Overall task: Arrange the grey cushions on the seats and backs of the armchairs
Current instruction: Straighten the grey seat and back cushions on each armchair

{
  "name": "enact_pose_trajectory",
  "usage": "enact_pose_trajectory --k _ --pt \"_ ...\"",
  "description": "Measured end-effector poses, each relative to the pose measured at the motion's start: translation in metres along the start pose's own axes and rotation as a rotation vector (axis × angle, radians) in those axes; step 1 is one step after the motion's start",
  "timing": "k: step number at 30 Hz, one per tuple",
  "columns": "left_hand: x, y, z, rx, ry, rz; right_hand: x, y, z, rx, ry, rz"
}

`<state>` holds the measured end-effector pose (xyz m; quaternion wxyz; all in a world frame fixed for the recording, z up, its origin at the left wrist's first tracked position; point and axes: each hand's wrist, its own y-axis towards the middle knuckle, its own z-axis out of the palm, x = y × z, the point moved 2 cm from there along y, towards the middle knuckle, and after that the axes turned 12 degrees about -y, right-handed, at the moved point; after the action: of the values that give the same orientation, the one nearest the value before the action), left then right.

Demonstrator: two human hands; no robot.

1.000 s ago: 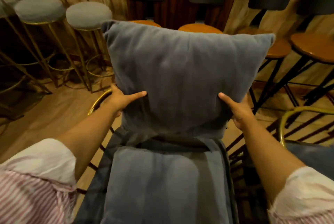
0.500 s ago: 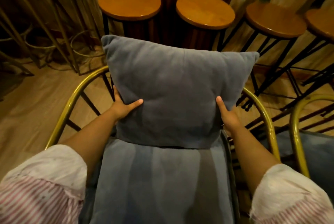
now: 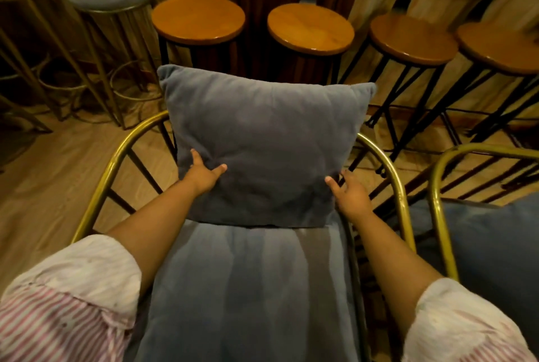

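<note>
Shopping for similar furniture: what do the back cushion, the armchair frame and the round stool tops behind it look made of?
Back cushion: soft grey velvet-like fabric, dimpling under the hands. Armchair frame: bent metal tube, shiny gold finish. Stool tops: likely varnished wood, orange-brown with glossy highlights.

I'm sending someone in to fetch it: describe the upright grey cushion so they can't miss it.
Find the gold-framed armchair standing before the row of round wooden stools. On its grey seat cushion stands the back cushion, square and upright, held at its lower corners by the left hand and right hand. Unlike the flat seat cushion, it stands on edge.
</note>
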<state>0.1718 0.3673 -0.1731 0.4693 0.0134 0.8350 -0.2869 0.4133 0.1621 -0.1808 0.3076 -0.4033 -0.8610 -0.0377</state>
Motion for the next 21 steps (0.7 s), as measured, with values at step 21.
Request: enact_pose_trajectory --k 21 --pt "-0.080 -0.424 0.298 0.539 0.226 0.431 -0.243 -0.293 -0.295 -0.220 -0.182 -0.063"
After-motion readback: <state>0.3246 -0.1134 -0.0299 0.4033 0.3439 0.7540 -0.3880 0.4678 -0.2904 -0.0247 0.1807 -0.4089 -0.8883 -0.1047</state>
